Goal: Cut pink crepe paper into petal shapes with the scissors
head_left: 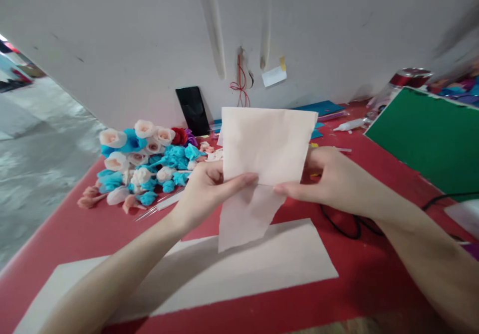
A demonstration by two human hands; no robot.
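Between my two hands, a pale cream sheet of crepe-like paper (267, 142) is held up above the table, folded over so that a lower flap hangs down below my thumbs. My left hand (207, 187) grips its left edge, thumb across the front and fingers partly behind it. On the right side, my right hand (325, 174) pinches the paper near the fold, its thumb tip at the front. Under the held piece, a long strip of the same pale paper (239, 274) lies flat on the red table (374, 294).
Blue, cream and pink paper flowers (149, 164) are heaped at the left. A black phone (193, 110) leans on the wall. A green board (430, 139), a glue tube (350, 124) and a black cable (344, 232) are at the right.
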